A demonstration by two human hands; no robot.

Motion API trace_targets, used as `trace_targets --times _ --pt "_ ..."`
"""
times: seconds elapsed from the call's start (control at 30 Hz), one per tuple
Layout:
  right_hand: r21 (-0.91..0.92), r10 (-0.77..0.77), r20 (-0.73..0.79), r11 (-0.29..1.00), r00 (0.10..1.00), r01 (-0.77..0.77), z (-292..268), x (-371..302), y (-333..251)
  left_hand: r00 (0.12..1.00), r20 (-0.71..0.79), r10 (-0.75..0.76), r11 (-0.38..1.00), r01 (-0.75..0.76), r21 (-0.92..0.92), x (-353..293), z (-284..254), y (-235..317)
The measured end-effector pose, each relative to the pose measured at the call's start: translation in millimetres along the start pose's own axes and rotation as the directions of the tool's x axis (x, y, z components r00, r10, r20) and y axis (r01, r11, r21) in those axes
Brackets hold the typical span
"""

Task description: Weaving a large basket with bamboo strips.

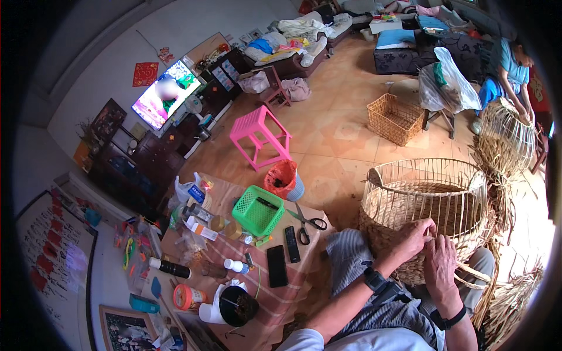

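Observation:
A large round basket [383,240] stands between my knees, its lower wall woven from tan straw and its upper part bare upright ribs under a hoop rim. At the near side of the weave, my left hand [410,238] is closed in a pinch, a dark watch on its wrist. Right beside it, my right hand [440,263] is closed too, fingertips almost touching the left ones; a black band circles that wrist. A pale straw strand [475,274] loops out by the right hand. Between the fingertips a small bit of strand shows; the fingers hide most of it.
A table [304,275] to my left holds scissors [304,222], a phone [277,266], a remote, a green plastic basket [258,210], and several bottles. Loose straw [515,298] lies right. Beyond are a bin [287,180], pink stool [257,134], and a person weaving another basket [508,126].

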State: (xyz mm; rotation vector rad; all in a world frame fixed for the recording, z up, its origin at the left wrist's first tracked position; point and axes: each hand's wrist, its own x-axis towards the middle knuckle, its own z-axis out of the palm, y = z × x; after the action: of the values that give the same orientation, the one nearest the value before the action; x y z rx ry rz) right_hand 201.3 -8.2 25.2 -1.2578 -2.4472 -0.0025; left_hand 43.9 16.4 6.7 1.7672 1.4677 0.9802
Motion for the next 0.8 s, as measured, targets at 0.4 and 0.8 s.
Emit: trace_targets --times 0.4,0.8 --pt "-0.019 -0.013 0.105 1.0 0.994 0.015 -6.4 -4.3 5.5 1.0 0.02 0.006 0.998 -0.005 -0.066 3.0 10.1 -9.8" --pt "0.156 -0.087 0.142 0.986 0.986 0.064 -6.8 -19.2 19.4 0.998 0.053 0.019 0.997 -0.015 -0.076 7.1 14.1 -21.1"
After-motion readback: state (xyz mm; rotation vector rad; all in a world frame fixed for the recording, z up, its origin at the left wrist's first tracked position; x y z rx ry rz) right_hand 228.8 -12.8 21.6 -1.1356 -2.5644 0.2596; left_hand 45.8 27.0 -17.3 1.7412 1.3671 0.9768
